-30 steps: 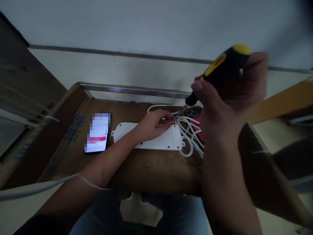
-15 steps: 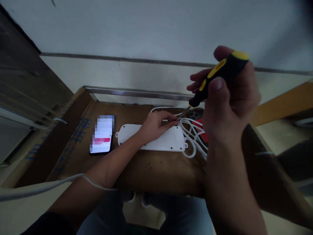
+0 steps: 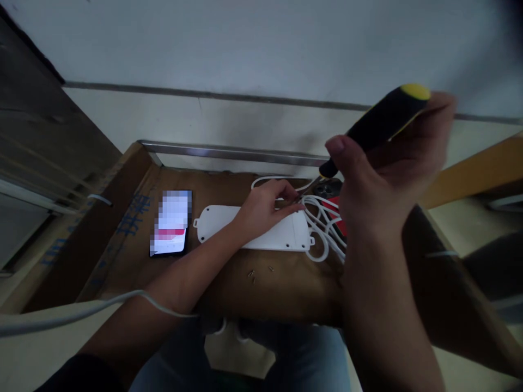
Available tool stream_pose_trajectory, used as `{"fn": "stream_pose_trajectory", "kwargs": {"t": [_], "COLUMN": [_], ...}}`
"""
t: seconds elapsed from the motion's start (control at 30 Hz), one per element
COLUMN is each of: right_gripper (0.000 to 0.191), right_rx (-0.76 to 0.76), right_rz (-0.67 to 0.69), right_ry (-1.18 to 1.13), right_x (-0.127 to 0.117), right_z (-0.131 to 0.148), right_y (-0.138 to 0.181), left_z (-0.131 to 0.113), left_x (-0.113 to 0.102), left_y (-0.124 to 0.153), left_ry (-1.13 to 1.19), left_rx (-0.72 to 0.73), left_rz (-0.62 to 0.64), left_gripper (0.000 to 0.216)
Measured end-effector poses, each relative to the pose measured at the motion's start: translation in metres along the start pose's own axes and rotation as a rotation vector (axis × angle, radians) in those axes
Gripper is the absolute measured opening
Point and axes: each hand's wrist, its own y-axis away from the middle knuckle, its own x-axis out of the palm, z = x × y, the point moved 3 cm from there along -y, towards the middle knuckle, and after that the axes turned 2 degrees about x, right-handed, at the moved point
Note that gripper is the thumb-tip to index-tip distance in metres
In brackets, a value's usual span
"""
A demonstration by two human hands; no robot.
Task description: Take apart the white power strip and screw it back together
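My right hand (image 3: 402, 152) is closed around the black-and-yellow handle of a screwdriver (image 3: 388, 122), raised and tilted with its shaft pointing down to the left. At the shaft's lower end, the thumb and fingers of my left hand (image 3: 267, 207) pinch the tip. Whether a small screw is also between those fingers, I cannot tell. Below my left hand lies a white power strip (image 3: 220, 218), back side up, with screw holes near its edges. My left wrist and hand cover part of it. Several small screws (image 3: 251, 274) lie on the cardboard in front of the strip.
A lit phone (image 3: 171, 223) lies left of the strip on the cardboard surface (image 3: 229, 288). Coiled white cable (image 3: 322, 228) and a second phone (image 3: 327, 188) with something red are at the right. Cardboard side walls and a metal rail (image 3: 229, 151) border the surface.
My right hand has turned around the screwdriver handle, and the handle's end has shifted slightly right. My left fingers have moved a little right with the tip.
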Motion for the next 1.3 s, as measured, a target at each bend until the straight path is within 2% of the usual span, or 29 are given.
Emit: {"fn": "stream_pose_trajectory", "kwargs": {"t": [0.07,0.2,0.27,0.37,0.43,0.53,0.6,0.7,0.83,1.03,1.13,1.23,1.3], "right_gripper": [0.047,0.072,0.071,0.041,0.032,0.046,0.046,0.036,0.043,0.058,0.058,0.057,0.051], "right_rx": [0.068,0.42,0.479,0.398,0.295,0.3,0.354,0.388,0.36,0.217,0.241,0.359,0.409], "right_rz": [0.019,0.12,0.128,0.07,0.022,0.028,0.041,0.021,-0.016,-0.096,-0.026,0.117,0.148], "right_ry": [-0.041,-0.217,-0.258,-0.216,-0.186,-0.29,-0.345,-0.258,-0.144,-0.001,-0.041,-0.15,-0.171], "right_x": [0.0,0.001,0.002,0.003,0.004,0.005,0.004,0.001,-0.002,0.003,0.006,0.008,0.009], "right_z": [0.0,-0.003,-0.001,0.002,0.003,0.0,-0.002,-0.001,0.0,0.0,0.005,0.01,0.013], "right_y": [0.0,0.002,0.003,0.003,0.002,-0.001,-0.001,0.0,0.003,0.005,0.006,0.007,0.008], "left_z": [0.002,0.009,0.012,0.013,0.012,0.011,0.011,0.011,0.006,0.006,0.01,0.012,0.013], "left_x": [0.001,0.003,0.003,0.003,0.002,-0.001,-0.004,-0.007,-0.006,0.004,0.005,0.004,0.003], "left_y": [-0.001,-0.002,-0.002,-0.002,-0.002,-0.003,-0.003,-0.004,-0.002,-0.001,-0.002,-0.003,-0.003], "left_ry": [0.011,0.062,0.074,0.08,0.086,0.086,0.089,0.117,0.168,0.216,0.216,0.229,0.216], "left_rx": [0.007,0.008,-0.016,-0.043,-0.046,-0.05,-0.057,-0.06,-0.061,-0.09,-0.097,-0.092,-0.1], "left_rz": [-0.035,-0.058,-0.05,-0.039,-0.028,-0.005,0.011,0.036,0.072,-0.005,-0.047,-0.051,-0.05], "left_gripper": [0.024,0.022,0.02,0.018,0.016,0.012,0.011,0.014,0.03,0.026,0.023,0.019,0.018]}}
